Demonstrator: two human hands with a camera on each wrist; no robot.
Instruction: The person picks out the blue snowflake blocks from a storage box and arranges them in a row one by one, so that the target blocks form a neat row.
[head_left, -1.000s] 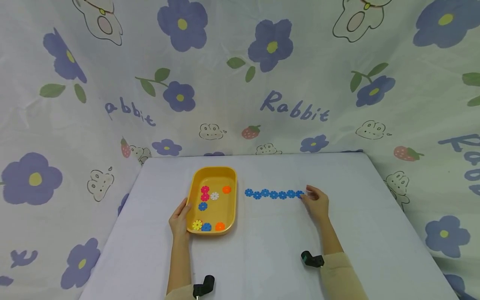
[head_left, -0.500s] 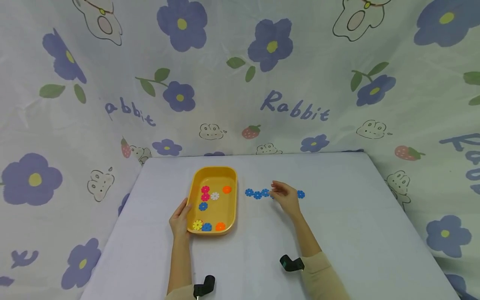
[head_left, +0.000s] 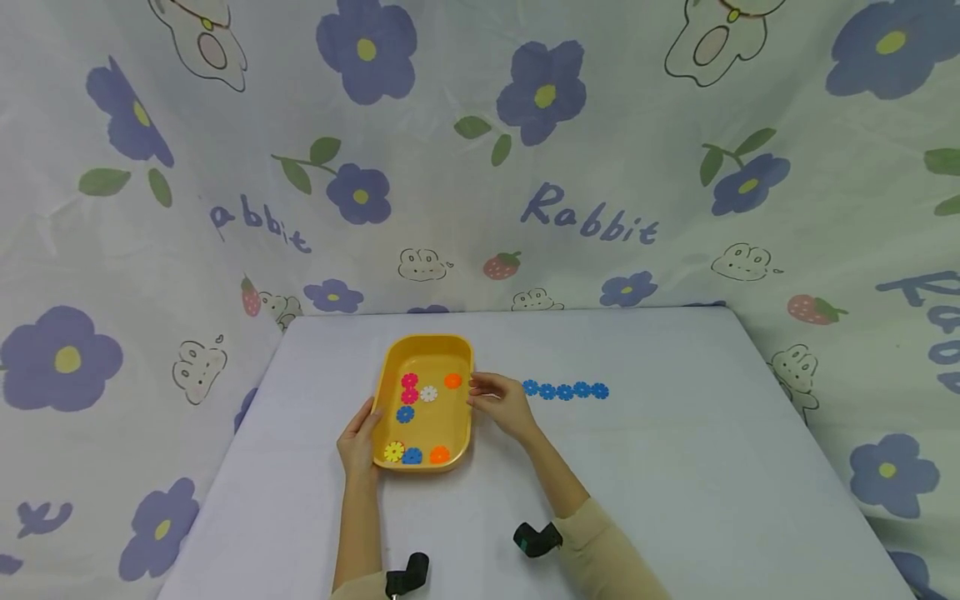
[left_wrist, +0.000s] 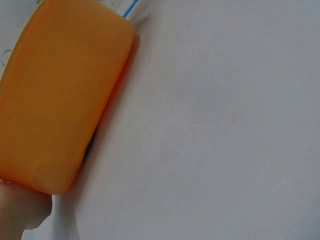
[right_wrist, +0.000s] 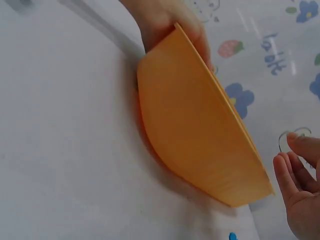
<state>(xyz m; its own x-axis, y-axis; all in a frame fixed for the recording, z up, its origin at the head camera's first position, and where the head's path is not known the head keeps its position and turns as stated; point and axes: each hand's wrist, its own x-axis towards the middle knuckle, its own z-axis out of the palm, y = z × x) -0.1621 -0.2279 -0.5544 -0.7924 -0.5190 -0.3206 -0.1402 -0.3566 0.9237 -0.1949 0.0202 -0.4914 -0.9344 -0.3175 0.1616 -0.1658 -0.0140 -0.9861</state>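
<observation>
My left hand (head_left: 356, 446) grips the left side of a yellow plastic tray (head_left: 423, 468), thumb over the rim. Inside the tray lie small flower-shaped discs: two pink (head_left: 409, 387), a white disc (head_left: 428, 393), a yellow disc (head_left: 393, 452), orange ones (head_left: 453, 381) and blue ones (head_left: 405, 414). Beside the tray's right rim is my right hand (head_left: 502, 408), its fingers loosely bent. The right wrist view shows a gap between thumb and fingers, with nothing held. A row of blue flower discs (head_left: 565, 392) runs rightward on the table; its left end is hidden behind my right hand.
The tray stands on a white cloth-covered table (head_left: 675, 433). A patterned curtain (head_left: 450, 183) with flowers and rabbits hangs behind and at both sides. Black wrist cameras (head_left: 537, 540) are worn near both sleeves.
My right hand has moved left from the right end of the blue row, along it, to the tray's right rim. The left hand and the tray have stayed in place.
</observation>
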